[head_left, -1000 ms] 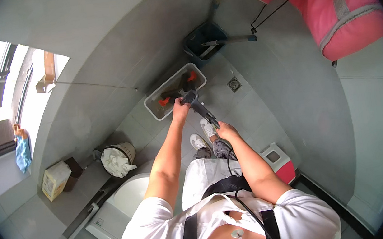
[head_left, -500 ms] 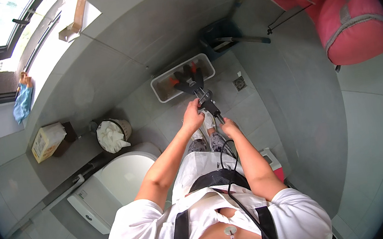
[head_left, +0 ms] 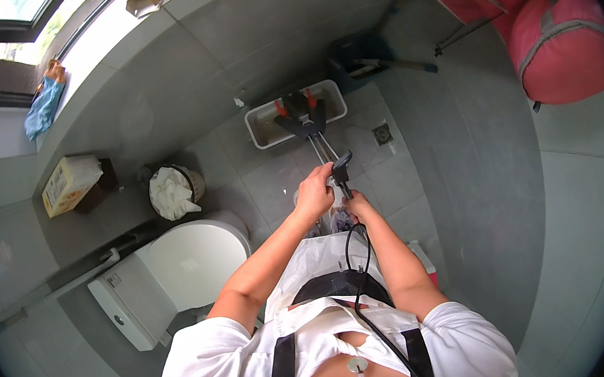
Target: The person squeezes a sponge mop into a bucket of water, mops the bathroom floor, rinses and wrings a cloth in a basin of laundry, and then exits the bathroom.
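Observation:
A sponge mop point(head_left: 321, 145) with two metal rods runs from my hands down to a white rectangular basin point(head_left: 260, 142). Its dark folding head with red clips point(head_left: 300, 117) rests inside the basin, which seems to hold murky water. My left hand point(head_left: 315, 193) is closed at the mop's black pull handle point(head_left: 342, 166), gripping it from the left. Nearer to me, my right hand point(head_left: 356, 205) wraps round the pole just below that handle. The sponge itself is mostly hidden by the head.
A toilet point(head_left: 197, 258) stands at my left, beside a waste bin point(head_left: 173, 192) with a white liner. A tissue box point(head_left: 72, 185) sits on the ledge. A dark bucket point(head_left: 358, 59) is behind the basin, near a floor drain point(head_left: 383, 134). Red bags point(head_left: 565, 58) hang at the right.
My left hand has drawn the pull handle along the mop toward me, away from the head, so more of the rods shows. My right hand still holds the pole. The view has shifted slightly.

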A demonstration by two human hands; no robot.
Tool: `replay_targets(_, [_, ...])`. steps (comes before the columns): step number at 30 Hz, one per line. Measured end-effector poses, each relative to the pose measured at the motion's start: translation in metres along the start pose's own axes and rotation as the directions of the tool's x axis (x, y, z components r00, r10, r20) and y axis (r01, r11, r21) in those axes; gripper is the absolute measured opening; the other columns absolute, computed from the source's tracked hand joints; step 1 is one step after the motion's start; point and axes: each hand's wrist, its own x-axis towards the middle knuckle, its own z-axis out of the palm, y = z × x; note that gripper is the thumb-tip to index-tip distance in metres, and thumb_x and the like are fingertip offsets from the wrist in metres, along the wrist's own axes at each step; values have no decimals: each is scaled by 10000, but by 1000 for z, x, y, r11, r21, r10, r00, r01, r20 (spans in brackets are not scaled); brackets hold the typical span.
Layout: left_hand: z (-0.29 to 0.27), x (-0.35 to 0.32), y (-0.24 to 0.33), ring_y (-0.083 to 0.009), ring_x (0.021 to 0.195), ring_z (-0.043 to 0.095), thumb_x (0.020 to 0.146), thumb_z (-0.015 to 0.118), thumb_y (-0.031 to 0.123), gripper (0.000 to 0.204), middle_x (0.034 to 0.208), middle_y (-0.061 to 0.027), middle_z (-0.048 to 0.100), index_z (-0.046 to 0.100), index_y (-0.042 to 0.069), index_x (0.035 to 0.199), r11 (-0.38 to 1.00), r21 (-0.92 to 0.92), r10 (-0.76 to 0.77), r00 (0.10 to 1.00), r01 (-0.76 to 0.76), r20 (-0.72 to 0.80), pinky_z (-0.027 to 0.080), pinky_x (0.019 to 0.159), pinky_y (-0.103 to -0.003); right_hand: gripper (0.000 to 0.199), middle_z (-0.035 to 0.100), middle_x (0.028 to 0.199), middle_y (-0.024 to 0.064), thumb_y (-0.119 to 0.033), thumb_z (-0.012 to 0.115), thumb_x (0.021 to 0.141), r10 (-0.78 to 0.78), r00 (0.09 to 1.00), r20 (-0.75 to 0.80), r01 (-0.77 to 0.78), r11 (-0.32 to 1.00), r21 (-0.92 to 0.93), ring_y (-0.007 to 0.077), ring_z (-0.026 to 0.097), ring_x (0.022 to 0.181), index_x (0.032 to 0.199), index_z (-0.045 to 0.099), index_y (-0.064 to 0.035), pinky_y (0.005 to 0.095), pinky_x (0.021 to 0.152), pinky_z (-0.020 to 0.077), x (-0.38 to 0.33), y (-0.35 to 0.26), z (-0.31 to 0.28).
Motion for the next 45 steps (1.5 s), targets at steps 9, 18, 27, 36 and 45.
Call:
replay_targets(9, [23, -30, 21, -339, 931, 530, 609, 449, -53, 494, 1056, -161, 537, 484, 14, 1097, 1000, 12, 7, 998, -7, -59, 445, 799, -382, 173, 392, 495, 28, -171, 505, 809, 85, 996, 42, -87, 994, 70, 126, 344, 323, 945, 455, -76, 306, 276, 260, -27, 1, -18])
replay_targets(18, [68, -54, 27, -359, 920, 523, 579, 451, -99, 549, 1064, -182, 523, 467, 22, 1114, 997, 47, 62, 979, -54, -196, 453, 775, -392, 195, 421, 502, 50, -141, 544, 796, 14, 995, 97, -12, 1000, -19, 140, 371, 323, 899, 435, -16, 309, 273, 277, -4, 33, -43])
replay_targets(27, [104, -72, 34, -356, 944, 511, 588, 455, -124, 549, 1058, -196, 513, 453, -2, 1123, 997, 64, 63, 965, -48, -255, 443, 789, -384, 218, 444, 481, 68, -177, 559, 800, 18, 994, 108, -9, 996, -83, 156, 388, 315, 840, 464, 15, 315, 270, 281, -2, 53, -62])
replay_targets(36, [122, -87, 42, -349, 968, 501, 606, 436, -133, 541, 1075, -188, 504, 446, -1, 1131, 998, 64, 47, 946, -28, -321, 437, 807, -374, 234, 427, 460, 67, -182, 563, 793, -10, 990, 141, 22, 996, -81, 164, 386, 314, 698, 460, 5, 317, 270, 265, 1, 59, -71])
replay_targets(45, [142, -98, 46, -339, 1002, 487, 609, 423, -131, 531, 1070, -191, 495, 441, -7, 1125, 996, 83, 55, 929, -26, -367, 426, 838, -367, 257, 426, 452, 73, -184, 578, 787, 50, 986, 159, -39, 997, -68, 181, 381, 307, 631, 459, -19, 331, 280, 272, 9, 64, -76])
